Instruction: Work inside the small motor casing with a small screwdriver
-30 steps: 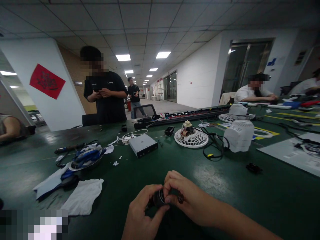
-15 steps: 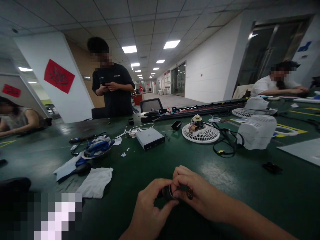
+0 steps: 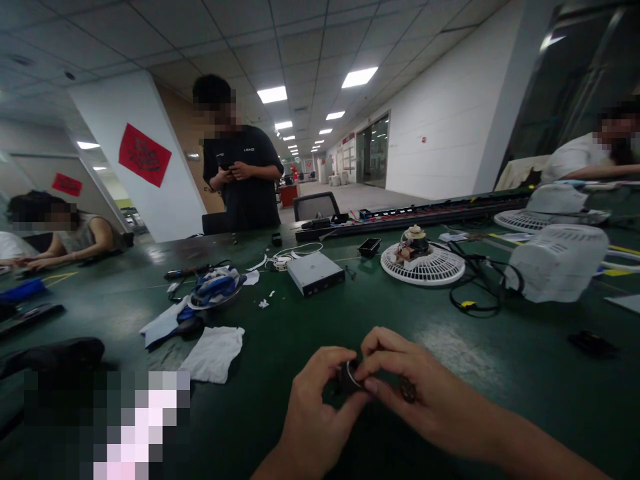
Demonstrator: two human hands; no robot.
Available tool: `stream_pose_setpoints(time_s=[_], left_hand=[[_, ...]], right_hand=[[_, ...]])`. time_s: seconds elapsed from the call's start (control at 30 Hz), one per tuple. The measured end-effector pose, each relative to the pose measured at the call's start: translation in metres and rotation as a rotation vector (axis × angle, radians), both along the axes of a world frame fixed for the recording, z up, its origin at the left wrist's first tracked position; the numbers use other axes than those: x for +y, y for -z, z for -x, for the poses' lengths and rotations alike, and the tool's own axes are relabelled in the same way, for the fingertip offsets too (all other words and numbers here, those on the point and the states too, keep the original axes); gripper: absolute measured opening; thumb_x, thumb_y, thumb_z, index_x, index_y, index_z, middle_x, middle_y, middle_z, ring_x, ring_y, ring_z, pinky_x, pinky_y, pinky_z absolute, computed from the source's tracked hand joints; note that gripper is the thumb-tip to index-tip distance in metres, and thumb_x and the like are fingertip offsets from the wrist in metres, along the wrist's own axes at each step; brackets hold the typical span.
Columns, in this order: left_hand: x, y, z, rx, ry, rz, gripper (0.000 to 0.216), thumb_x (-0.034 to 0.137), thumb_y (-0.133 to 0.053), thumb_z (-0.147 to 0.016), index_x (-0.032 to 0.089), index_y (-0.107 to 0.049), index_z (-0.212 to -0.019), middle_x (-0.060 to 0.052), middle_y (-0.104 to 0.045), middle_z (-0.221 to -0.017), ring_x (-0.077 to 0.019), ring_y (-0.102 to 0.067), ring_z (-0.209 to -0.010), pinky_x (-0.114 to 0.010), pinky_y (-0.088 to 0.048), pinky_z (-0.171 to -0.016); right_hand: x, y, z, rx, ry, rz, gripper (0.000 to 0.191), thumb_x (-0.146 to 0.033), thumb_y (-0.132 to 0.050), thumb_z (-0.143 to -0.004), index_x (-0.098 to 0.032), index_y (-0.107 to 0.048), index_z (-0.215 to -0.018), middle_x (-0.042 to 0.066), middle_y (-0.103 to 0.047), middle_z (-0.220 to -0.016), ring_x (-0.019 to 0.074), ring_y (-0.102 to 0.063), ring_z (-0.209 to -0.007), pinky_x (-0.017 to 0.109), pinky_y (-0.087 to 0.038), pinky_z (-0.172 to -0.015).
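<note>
Low in the middle of the view, both my hands close round a small dark round part (image 3: pixel 347 378) with a pale ring on it, just above the green table (image 3: pixel 310 333). My left hand (image 3: pixel 313 413) cups it from the left and below, thumb against its side. My right hand (image 3: pixel 420 393) pinches it from the right with its fingertips. A dark ring shows on one right finger. Most of the part is hidden by my fingers.
Ahead lie a white cloth (image 3: pixel 214 353), a metal dish of blue and white cables (image 3: pixel 215 290), a grey flat drive box (image 3: pixel 316 272), a white fan grille with its motor (image 3: pixel 423 261), a black cable (image 3: pixel 475 293) and a white fan housing (image 3: pixel 557 262). A person in black (image 3: pixel 245 180) stands beyond; others sit left and right.
My view has swung left, so the table things shifted right in the picture. My hands stay together on the small part, fingers working slightly around it.
</note>
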State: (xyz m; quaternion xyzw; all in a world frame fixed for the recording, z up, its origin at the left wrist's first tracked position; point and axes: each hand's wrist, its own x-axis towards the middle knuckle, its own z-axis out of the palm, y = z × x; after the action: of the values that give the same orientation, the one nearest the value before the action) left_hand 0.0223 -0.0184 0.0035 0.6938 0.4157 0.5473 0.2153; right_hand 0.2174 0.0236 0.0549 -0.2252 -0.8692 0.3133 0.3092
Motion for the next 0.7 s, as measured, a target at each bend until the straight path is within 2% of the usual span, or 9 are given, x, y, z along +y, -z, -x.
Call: stream_pose_setpoints(time_s=[0.07,0.17,0.23,0.37,0.47,0.53,0.57,0.63,0.7], left_hand=[[0.0,0.001,-0.001,-0.097,-0.036,0.013,0.035,0.012,-0.076,-0.083,0.026,-0.064,-0.112,-0.001,-0.066,-0.108,-0.0173,-0.071,-0.09,-0.028,-0.06,-0.075],[0.001,0.001,-0.003,-0.225,-0.099,0.023,0.036,0.012,-0.075,-0.084,0.026,-0.059,-0.113,-0.001,-0.061,-0.112,-0.0161,-0.072,-0.089,-0.029,-0.062,-0.078],[0.0,0.001,-0.004,-0.271,-0.129,0.029,0.037,0.013,-0.075,-0.084,0.026,-0.057,-0.113,-0.001,-0.06,-0.111,-0.0156,-0.072,-0.088,-0.03,-0.063,-0.078],[0.0,0.0,-0.005,-0.254,-0.22,-0.007,0.029,0.016,-0.072,-0.086,0.025,-0.055,-0.108,0.0,-0.06,-0.108,-0.0157,-0.071,-0.089,-0.03,-0.062,-0.079],[0.0,-0.002,-0.001,-0.155,-0.273,0.042,0.03,0.018,-0.072,-0.085,0.024,-0.056,-0.11,-0.001,-0.067,-0.105,-0.0172,-0.072,-0.087,-0.031,-0.061,-0.077],[0.001,-0.003,0.002,-0.095,-0.27,0.106,0.034,0.018,-0.073,-0.084,0.023,-0.057,-0.113,-0.002,-0.071,-0.103,-0.018,-0.073,-0.085,-0.032,-0.06,-0.077],[0.002,-0.003,0.003,-0.074,-0.266,0.129,0.034,0.018,-0.072,-0.084,0.023,-0.057,-0.114,-0.002,-0.073,-0.102,-0.0184,-0.074,-0.085,-0.033,-0.06,-0.078],[0.003,-0.004,0.005,-0.04,-0.252,0.151,0.034,0.017,-0.072,-0.083,0.023,-0.059,-0.114,-0.002,-0.074,-0.102,-0.019,-0.074,-0.086,-0.035,-0.06,-0.079],[0.003,-0.004,0.005,-0.007,-0.237,0.155,0.034,0.017,-0.071,-0.083,0.023,-0.06,-0.113,-0.002,-0.074,-0.101,-0.0191,-0.074,-0.085,-0.036,-0.06,-0.08]], right_hand=[[-0.004,0.0,0.0,0.093,0.053,-0.048,0.016,-0.015,-0.057,-0.095,-0.026,-0.063,-0.106,0.004,-0.055,-0.103,0.0187,-0.058,-0.088,0.029,-0.048,-0.068],[-0.007,0.001,-0.001,0.217,0.191,-0.12,0.026,-0.018,-0.059,-0.091,-0.025,-0.056,-0.115,0.006,-0.05,-0.109,0.0192,-0.054,-0.084,0.028,-0.045,-0.059],[-0.008,0.002,-0.001,0.312,0.288,-0.178,0.026,-0.02,-0.054,-0.093,-0.024,-0.052,-0.119,0.007,-0.047,-0.112,0.0203,-0.051,-0.086,0.03,-0.046,-0.061],[-0.007,0.003,0.0,0.431,0.458,-0.281,0.016,-0.022,-0.04,-0.104,-0.024,-0.056,-0.108,0.006,-0.047,-0.105,0.0207,-0.049,-0.086,0.033,-0.044,-0.066],[-0.005,0.005,0.002,0.522,0.446,-0.312,0.022,-0.032,-0.039,-0.108,-0.025,-0.06,-0.105,0.006,-0.049,-0.103,0.0231,-0.053,-0.093,0.037,-0.047,-0.074],[-0.004,0.005,0.003,0.628,0.412,-0.275,0.029,-0.041,-0.038,-0.109,-0.026,-0.063,-0.104,0.007,-0.05,-0.106,0.0261,-0.053,-0.101,0.042,-0.048,-0.081],[-0.004,0.005,0.003,0.688,0.409,-0.234,0.031,-0.044,-0.039,-0.108,-0.026,-0.064,-0.101,0.007,-0.05,-0.104,0.0258,-0.054,-0.1,0.041,-0.049,-0.08],[-0.002,0.003,0.005,0.797,0.408,-0.095,0.033,-0.047,-0.043,-0.107,-0.026,-0.064,-0.094,0.005,-0.048,-0.096,0.0211,-0.053,-0.085,0.032,-0.049,-0.064],[0.0,0.003,0.006,0.896,0.358,0.088,0.032,-0.048,-0.047,-0.105,-0.025,-0.062,-0.089,0.002,-0.047,-0.09,0.0159,-0.05,-0.07,0.023,-0.043,-0.049]])
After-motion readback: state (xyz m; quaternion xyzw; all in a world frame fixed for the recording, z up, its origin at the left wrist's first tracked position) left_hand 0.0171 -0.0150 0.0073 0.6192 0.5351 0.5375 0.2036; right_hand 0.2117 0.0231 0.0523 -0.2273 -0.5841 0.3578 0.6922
